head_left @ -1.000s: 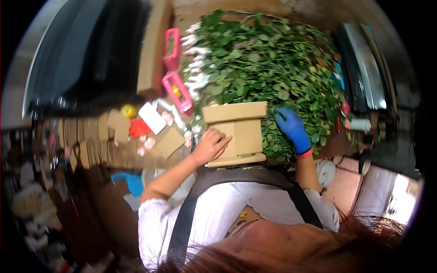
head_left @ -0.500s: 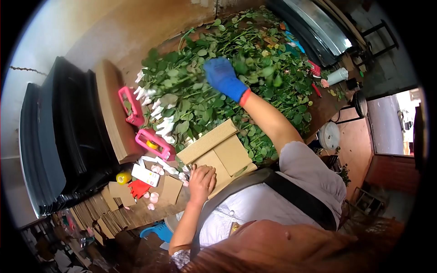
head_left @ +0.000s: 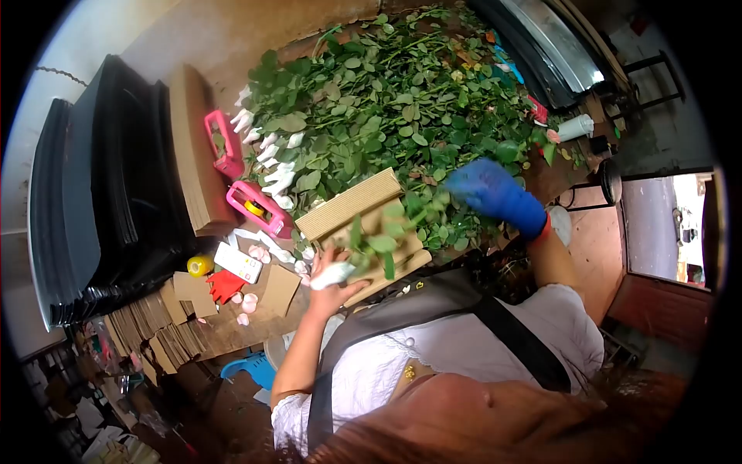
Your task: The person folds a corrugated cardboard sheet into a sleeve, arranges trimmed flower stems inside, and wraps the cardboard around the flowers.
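A person's bare left hand (head_left: 331, 292) is at the near left edge of a folded cardboard (head_left: 352, 206), fingers spread and thumb apart. The right hand (head_left: 495, 193), in a blue glove and blurred, is closed on a leafy stem (head_left: 381, 243). The stem stretches leftward over the cardboard, its white-covered head (head_left: 332, 275) in front of the left hand; whether the two touch, I cannot tell.

Just beyond the cardboard, a pile of leafy stems (head_left: 379, 116) crowds the table, with white-covered heads (head_left: 280, 178) along its left edge. Beside those lie two pink tape dispensers (head_left: 280, 226). Near the left hand are a white box (head_left: 238, 263), a red item (head_left: 226, 286), a yellow roll (head_left: 200, 266), loose petals and a brown card (head_left: 278, 292).

Tall black sheets (head_left: 131, 178) stand at the left, brown board (head_left: 193, 147) beside them. The table (head_left: 239, 332) is brown and meets a stained wall (head_left: 193, 31). At the right, a bright doorway (head_left: 688, 216) opens past a pinkish floor (head_left: 599, 224).
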`<state>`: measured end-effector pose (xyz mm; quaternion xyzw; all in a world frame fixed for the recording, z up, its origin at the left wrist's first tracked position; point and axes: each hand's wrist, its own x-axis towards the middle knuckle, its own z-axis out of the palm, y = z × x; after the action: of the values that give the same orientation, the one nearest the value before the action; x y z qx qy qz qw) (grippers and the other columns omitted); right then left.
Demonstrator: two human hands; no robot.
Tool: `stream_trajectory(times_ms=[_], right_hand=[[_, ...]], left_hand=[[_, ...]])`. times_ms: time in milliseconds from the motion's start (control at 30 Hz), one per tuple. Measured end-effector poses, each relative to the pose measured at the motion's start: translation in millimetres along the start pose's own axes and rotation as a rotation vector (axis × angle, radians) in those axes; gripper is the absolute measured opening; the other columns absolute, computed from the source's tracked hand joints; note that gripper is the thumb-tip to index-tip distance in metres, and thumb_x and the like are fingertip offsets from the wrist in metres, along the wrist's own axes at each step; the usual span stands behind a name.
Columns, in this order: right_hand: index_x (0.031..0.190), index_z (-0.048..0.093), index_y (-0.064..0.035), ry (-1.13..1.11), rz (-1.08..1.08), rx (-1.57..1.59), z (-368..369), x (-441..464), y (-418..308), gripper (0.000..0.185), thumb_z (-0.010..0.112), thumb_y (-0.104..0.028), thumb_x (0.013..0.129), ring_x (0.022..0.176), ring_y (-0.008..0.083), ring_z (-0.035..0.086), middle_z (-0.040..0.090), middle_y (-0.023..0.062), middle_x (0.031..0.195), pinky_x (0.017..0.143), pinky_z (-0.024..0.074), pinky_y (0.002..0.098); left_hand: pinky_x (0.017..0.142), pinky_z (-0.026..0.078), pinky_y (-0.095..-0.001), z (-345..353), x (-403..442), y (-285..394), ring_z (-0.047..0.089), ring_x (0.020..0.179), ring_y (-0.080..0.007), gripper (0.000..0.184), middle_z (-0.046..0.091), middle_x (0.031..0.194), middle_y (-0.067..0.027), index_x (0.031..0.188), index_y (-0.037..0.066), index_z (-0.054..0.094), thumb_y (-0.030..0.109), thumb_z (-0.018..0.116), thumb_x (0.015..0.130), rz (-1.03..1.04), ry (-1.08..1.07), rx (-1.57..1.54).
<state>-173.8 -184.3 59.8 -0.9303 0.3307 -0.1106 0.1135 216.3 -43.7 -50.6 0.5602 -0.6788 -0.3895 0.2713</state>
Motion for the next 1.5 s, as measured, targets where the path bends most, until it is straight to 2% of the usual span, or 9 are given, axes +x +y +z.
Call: stream_trajectory(times_ms=[267, 433, 567, 667, 767, 1033, 1133, 1333, 1500], right_hand=[[0.104, 0.072, -0.0154, -0.480, 0.312, -0.208, 50.8, -62.6, -24.9, 0.034, 0.070, -0.015, 0.070, 0.085, 0.0268, 0.065, 0.067, 0.0062, 0.096, 0.071, 0.0512, 0.0423], [0.118, 0.065, -0.0149, 0.135, 0.164, -0.134, 50.7, 63.5, 19.0, 0.031, 0.063, -0.014, 0.087, 0.094, 0.0315, 0.064, 0.065, 0.0079, 0.101, 0.084, 0.0501, 0.0463], [0.118, 0.067, -0.0153, 0.202, 0.190, -0.417, 142.6, 162.3, 81.2, 0.031, 0.060, -0.017, 0.088, 0.115, 0.0281, 0.060, 0.064, 0.0100, 0.126, 0.102, 0.0436, 0.0438], [0.116, 0.067, -0.0123, -0.264, 0.384, -0.470, 154.8, 197.1, 91.3, 0.030, 0.061, -0.018, 0.088, 0.124, 0.0294, 0.055, 0.059, 0.0110, 0.135, 0.108, 0.0386, 0.0445], [0.117, 0.068, -0.0148, 0.103, 0.365, -0.382, 93.7, 199.7, 60.8, 0.028, 0.061, -0.017, 0.090, 0.129, 0.0318, 0.051, 0.057, 0.0087, 0.138, 0.107, 0.0408, 0.0454], [0.126, 0.067, -0.0206, 0.549, -0.012, -0.216, -4.6, 111.4, 22.9, 0.038, 0.063, -0.012, 0.089, 0.097, 0.0277, 0.068, 0.071, 0.0057, 0.112, 0.085, 0.0546, 0.0438], [0.123, 0.068, -0.0214, 0.341, -0.084, -0.221, -6.1, 82.1, -1.6, 0.040, 0.062, -0.006, 0.087, 0.094, 0.0265, 0.067, 0.070, 0.0055, 0.109, 0.079, 0.0542, 0.0420], [0.112, 0.070, -0.0221, 0.285, 0.294, -0.579, 29.6, 28.2, 110.6, 0.032, 0.065, -0.008, 0.084, 0.079, 0.0246, 0.068, 0.069, 0.0040, 0.085, 0.070, 0.0561, 0.0390], [0.122, 0.068, -0.0263, 0.536, -0.055, -0.258, 0.0, 79.2, 1.5, 0.037, 0.064, -0.014, 0.087, 0.089, 0.0240, 0.067, 0.071, 0.0020, 0.101, 0.077, 0.0554, 0.0379]], left_hand=[[0.116, 0.024, -0.0613, 0.3, 2.4, -3.3, 0.054, 0.129, -0.0330, 0.032, 0.067, 0.125, -0.0080, 0.100, 0.013, 0.076, 0.027, 0.086, 0.072, 0.257, -0.034, 0.151], [0.115, 0.026, -0.0608, -8.2, 5.2, 12.1, 0.051, 0.131, -0.0350, 0.031, 0.064, 0.130, -0.0093, 0.099, 0.011, 0.075, 0.027, 0.085, 0.074, 0.199, -0.113, 0.175], [0.115, 0.025, -0.0610, -10.3, 5.7, 15.6, 0.049, 0.133, -0.0352, 0.029, 0.062, 0.132, -0.0104, 0.098, 0.011, 0.075, 0.026, 0.084, 0.075, 0.206, -0.148, 0.186], [0.116, 0.024, -0.0611, -11.5, 4.5, 20.6, 0.048, 0.134, -0.0352, 0.026, 0.062, 0.133, -0.0108, 0.097, 0.010, 0.074, 0.026, 0.082, 0.078, 0.197, -0.155, 0.182], [0.116, 0.024, -0.0613, -7.0, 3.6, 15.3, 0.049, 0.134, -0.0350, 0.026, 0.062, 0.133, -0.0110, 0.097, 0.010, 0.075, 0.026, 0.082, 0.078, 0.189, -0.132, 0.162], [0.114, 0.030, -0.0560, -6.0, 3.5, 6.9, 0.048, 0.134, -0.0384, 0.029, 0.062, 0.134, -0.0146, 0.099, 0.011, 0.078, 0.025, 0.084, 0.075, 0.212, -0.138, 0.171], [0.113, 0.033, -0.0522, -5.0, 3.1, 7.6, 0.049, 0.133, -0.0384, 0.030, 0.063, 0.133, -0.0163, 0.100, 0.009, 0.078, 0.023, 0.084, 0.074, 0.090, -0.154, 0.015], [0.113, 0.030, -0.0590, -4.2, 2.9, 6.6, 0.050, 0.132, -0.0367, 0.028, 0.063, 0.132, -0.0121, 0.096, 0.012, 0.080, 0.026, 0.084, 0.073, 0.218, -0.112, 0.135], [0.109, 0.037, -0.0499, -5.0, 4.7, 9.4, 0.050, 0.130, -0.0391, 0.027, 0.063, 0.132, -0.0144, 0.097, 0.008, 0.079, 0.019, 0.085, 0.073, 0.245, -0.110, 0.140]])
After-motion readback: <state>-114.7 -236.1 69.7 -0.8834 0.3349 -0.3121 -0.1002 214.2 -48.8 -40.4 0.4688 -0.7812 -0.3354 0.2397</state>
